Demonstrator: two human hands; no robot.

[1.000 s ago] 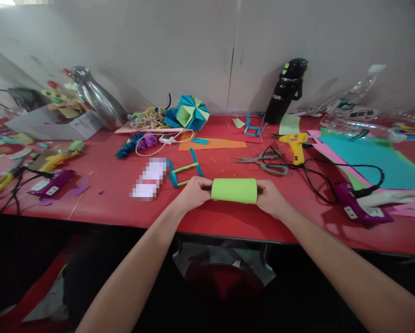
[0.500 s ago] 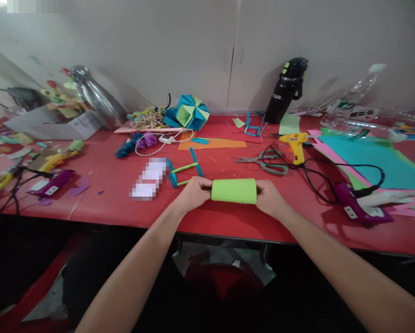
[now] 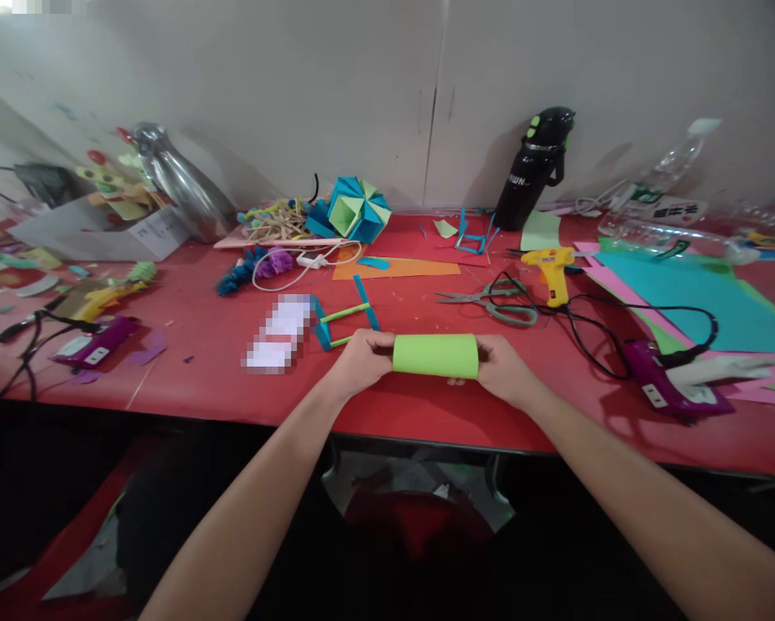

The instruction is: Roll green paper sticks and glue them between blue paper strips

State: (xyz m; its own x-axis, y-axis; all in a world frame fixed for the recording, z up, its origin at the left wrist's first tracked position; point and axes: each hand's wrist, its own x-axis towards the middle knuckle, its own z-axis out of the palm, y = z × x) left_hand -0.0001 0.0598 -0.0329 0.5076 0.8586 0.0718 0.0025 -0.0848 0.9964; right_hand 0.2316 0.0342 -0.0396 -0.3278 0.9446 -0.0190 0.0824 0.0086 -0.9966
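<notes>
A sheet of lime-green paper (image 3: 435, 355), curled into a wide tube, lies sideways between my hands near the table's front edge. My left hand (image 3: 367, 362) is closed on its left end, thumb at the opening. At the right end my right hand (image 3: 502, 366) grips it, and some of its fingertips show beneath the paper. Just beyond my left hand is a small frame of blue strips and green paper rods (image 3: 345, 314). Grey-handled scissors (image 3: 504, 304) lie open past my right hand.
A yellow glue gun (image 3: 554, 274) trails a black cable to a purple power strip (image 3: 676, 384) at right. Coloured paper sheets (image 3: 698, 297) lie beyond. A black bottle (image 3: 533, 172) and a steel flask (image 3: 184, 181) stand at the back. Another power strip (image 3: 96, 341) is at left.
The green paper tube has shifted very slightly left, and fingertips of my right hand now show below it. At far left, the yellow-handled tool has gone from the table edge.
</notes>
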